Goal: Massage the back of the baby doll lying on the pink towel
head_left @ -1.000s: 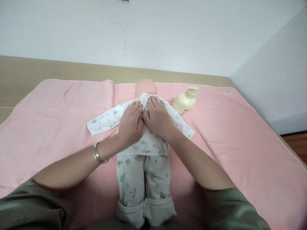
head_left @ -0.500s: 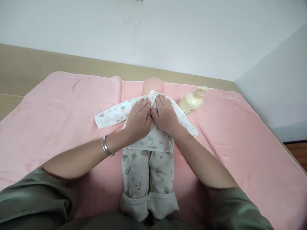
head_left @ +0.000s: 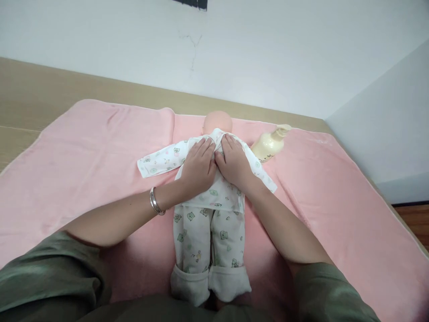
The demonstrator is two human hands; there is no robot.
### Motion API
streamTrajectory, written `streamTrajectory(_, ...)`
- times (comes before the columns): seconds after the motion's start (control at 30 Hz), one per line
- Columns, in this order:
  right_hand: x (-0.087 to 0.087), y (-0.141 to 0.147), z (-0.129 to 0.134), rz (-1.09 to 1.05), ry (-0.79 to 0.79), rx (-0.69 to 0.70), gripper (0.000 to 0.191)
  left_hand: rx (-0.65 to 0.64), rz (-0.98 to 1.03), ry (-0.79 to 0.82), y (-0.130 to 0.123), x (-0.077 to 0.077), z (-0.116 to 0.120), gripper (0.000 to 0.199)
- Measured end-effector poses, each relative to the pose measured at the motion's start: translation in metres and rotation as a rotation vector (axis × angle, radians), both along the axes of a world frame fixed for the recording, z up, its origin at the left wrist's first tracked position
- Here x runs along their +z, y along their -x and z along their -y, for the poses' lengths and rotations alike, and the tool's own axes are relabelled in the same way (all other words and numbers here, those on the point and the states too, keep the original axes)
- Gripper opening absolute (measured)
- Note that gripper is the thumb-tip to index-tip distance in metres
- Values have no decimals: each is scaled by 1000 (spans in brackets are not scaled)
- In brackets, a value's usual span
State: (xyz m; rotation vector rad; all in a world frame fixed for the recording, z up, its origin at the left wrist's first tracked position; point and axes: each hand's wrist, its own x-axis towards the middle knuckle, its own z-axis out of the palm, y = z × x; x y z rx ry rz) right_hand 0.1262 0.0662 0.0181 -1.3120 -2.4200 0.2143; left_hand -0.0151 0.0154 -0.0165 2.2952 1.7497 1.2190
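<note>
A baby doll [head_left: 217, 121] lies face down, or with its face out of sight, its bald head pointing away from me. It wears a white printed shirt [head_left: 164, 157] and matching pants [head_left: 194, 237] with cuffs turned up. My left hand [head_left: 200, 165] rests flat on the upper left of the shirt, fingers stretched toward the neck. Beside it, my right hand [head_left: 233, 162] lies flat on the upper right. The two thumbs almost meet at the middle. Both hands are open and grip nothing. The doll's sleeves spread out to either side.
Under the doll spreads a pink blanket [head_left: 83, 179] over a wooden surface [head_left: 43, 80]. A cream pump bottle [head_left: 271, 144] lies tilted near the doll's right sleeve. Behind stands a white wall [head_left: 254, 53] with a dark patch [head_left: 192, 3] at the top.
The view has shifted slightly, bringing more of the dark wall patch into sight. Both hands stay flat on the doll's upper shirt, with hardly any visible movement.
</note>
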Motion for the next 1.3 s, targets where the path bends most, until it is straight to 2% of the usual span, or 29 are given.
streamTrajectory(0.9, -1, 2, -1, 2, -5, -10, 65, 4, -4, 35, 1, 1, 0, 52)
streamTrajectory(1.3, -2, 3, -1, 8, -16, -19, 64, 10, -17, -11, 3, -3, -3, 51)
